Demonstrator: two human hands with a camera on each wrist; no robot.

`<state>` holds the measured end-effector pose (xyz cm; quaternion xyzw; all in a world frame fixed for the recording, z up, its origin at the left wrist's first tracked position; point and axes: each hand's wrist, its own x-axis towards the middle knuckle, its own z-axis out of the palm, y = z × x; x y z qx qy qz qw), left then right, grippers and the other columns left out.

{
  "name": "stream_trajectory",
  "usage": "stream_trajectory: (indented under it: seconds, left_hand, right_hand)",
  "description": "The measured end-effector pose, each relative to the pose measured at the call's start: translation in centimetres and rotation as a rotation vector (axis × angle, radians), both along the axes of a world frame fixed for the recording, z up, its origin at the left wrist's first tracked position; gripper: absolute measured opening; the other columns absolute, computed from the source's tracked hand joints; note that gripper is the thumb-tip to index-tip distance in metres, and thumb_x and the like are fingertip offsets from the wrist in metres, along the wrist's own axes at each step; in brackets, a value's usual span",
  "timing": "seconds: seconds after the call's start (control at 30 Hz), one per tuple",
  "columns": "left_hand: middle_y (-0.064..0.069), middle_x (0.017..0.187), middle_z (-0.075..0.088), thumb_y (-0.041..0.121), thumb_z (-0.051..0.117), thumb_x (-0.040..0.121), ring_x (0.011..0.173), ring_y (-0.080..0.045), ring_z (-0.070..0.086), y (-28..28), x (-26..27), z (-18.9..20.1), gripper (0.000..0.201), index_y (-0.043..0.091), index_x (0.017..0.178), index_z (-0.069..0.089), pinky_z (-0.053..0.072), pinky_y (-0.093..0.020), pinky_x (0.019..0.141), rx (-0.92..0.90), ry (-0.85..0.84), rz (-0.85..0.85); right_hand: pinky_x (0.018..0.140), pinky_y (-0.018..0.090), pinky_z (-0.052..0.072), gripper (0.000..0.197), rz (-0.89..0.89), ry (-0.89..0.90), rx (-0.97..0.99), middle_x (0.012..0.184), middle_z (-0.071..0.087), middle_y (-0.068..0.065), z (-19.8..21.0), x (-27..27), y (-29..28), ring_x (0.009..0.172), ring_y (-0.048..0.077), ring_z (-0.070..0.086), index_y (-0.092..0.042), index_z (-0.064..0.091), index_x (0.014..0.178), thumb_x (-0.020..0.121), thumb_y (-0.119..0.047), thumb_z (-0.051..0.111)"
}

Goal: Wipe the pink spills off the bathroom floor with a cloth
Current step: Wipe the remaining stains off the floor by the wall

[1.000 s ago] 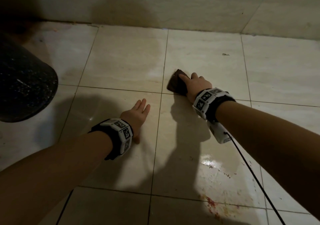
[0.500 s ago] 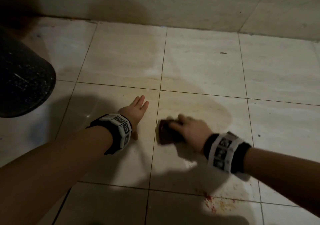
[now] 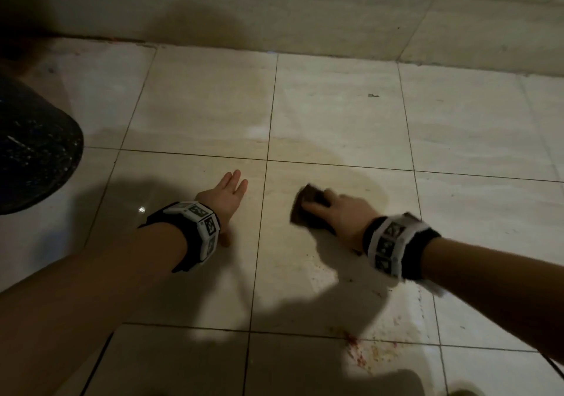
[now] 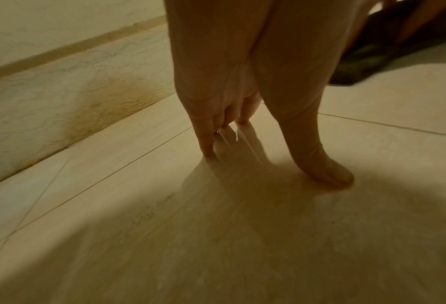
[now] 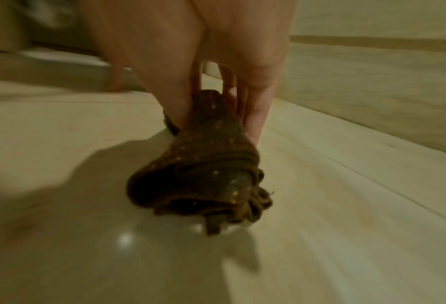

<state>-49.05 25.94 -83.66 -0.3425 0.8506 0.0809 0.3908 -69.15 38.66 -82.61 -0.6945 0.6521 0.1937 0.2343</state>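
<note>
My right hand [image 3: 335, 212] presses a bunched dark brown cloth [image 3: 305, 209] onto the pale tiled floor [image 3: 335, 127]. In the right wrist view the thumb and fingers [image 5: 252, 123] pinch the cloth [image 5: 206, 174] from both sides. The image is blurred by motion. My left hand [image 3: 227, 196] lies flat on the tile to the left of the cloth, fingers straight, bearing on the floor. Pink spills [image 3: 354, 342] with scattered specks sit on the near tiles, below my right wrist. A damp, darker patch [image 3: 351, 170] spreads around and beyond the cloth.
A dark rounded object [image 3: 30, 151] stands at the far left. The wall base [image 3: 335, 29] runs along the back. A small dark scrap [image 3: 373, 95] lies on a far tile. A black cable [image 3: 552, 365] trails at the lower right.
My right hand has dragged the cloth from the far tile back toward me, then slightly right of the grout line. The left hand has stayed planted.
</note>
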Motion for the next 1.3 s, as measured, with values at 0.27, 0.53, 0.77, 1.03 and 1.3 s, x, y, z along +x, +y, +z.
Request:
stream_trajectory:
  seconds: [0.27, 0.53, 0.77, 1.03, 1.3]
  left_hand:
    - [-0.005, 0.155, -0.026, 0.039, 0.074, 0.077, 0.145, -0.019, -0.014, 1.4, -1.9, 0.7, 0.117, 0.013, 0.150, -0.014, 0.020, -0.034, 0.116, 0.005, 0.018, -0.045]
    - [-0.005, 0.153, -0.031, 0.035, 0.078, 0.074, 0.144, -0.019, -0.017, 4.2, -5.0, -0.3, 0.125, 0.014, 0.148, -0.020, 0.021, -0.035, 0.117, 0.093, 0.032, -0.050]
    - [-0.006, 0.152, -0.033, 0.025, 0.079, 0.074, 0.143, -0.020, -0.020, 4.5, -5.3, -0.5, 0.125, 0.012, 0.148, -0.020, 0.027, -0.038, 0.115, 0.115, 0.024, -0.002]
    - [-0.002, 0.152, -0.032, 0.027, 0.075, 0.079, 0.143, -0.017, -0.021, 4.6, -4.4, -0.7, 0.117, 0.016, 0.148, -0.019, 0.023, -0.034, 0.116, 0.139, 0.079, 0.011]
    - [-0.004, 0.153, -0.030, 0.029, 0.075, 0.079, 0.144, -0.018, -0.018, 4.8, -4.4, -0.4, 0.117, 0.013, 0.149, -0.017, 0.021, -0.032, 0.116, 0.123, 0.086, -0.013]
  right_hand:
    - [0.083, 0.036, 0.045, 0.052, -0.062, -0.044, -0.068, 0.141, 0.031, 0.012, -0.2, 1.5, 3.7, 0.103, 0.032, 0.054, -0.026, 0.028, 0.144, 0.095, -0.024, 0.046]
    - [0.071, 0.035, 0.046, 0.057, -0.492, 0.228, -0.164, 0.126, 0.038, 0.014, 0.6, -12.5, 3.7, 0.093, 0.035, 0.057, -0.025, 0.033, 0.139, 0.087, -0.020, 0.057]
    - [0.088, 0.034, 0.045, 0.052, -0.232, 0.146, -0.044, 0.141, 0.030, 0.013, 0.0, -7.6, 6.0, 0.108, 0.031, 0.052, -0.027, 0.027, 0.143, 0.095, -0.029, 0.046]
    - [0.078, 0.041, 0.054, 0.047, -0.031, -0.080, 0.001, 0.131, 0.044, 0.016, 0.2, -0.1, 10.5, 0.100, 0.033, 0.056, -0.022, 0.043, 0.134, 0.089, -0.024, 0.058]
    - [0.076, 0.034, 0.049, 0.060, -0.473, 0.276, -0.113, 0.133, 0.037, 0.009, 0.9, -12.2, 9.8, 0.104, 0.030, 0.054, -0.027, 0.028, 0.140, 0.087, -0.024, 0.056]
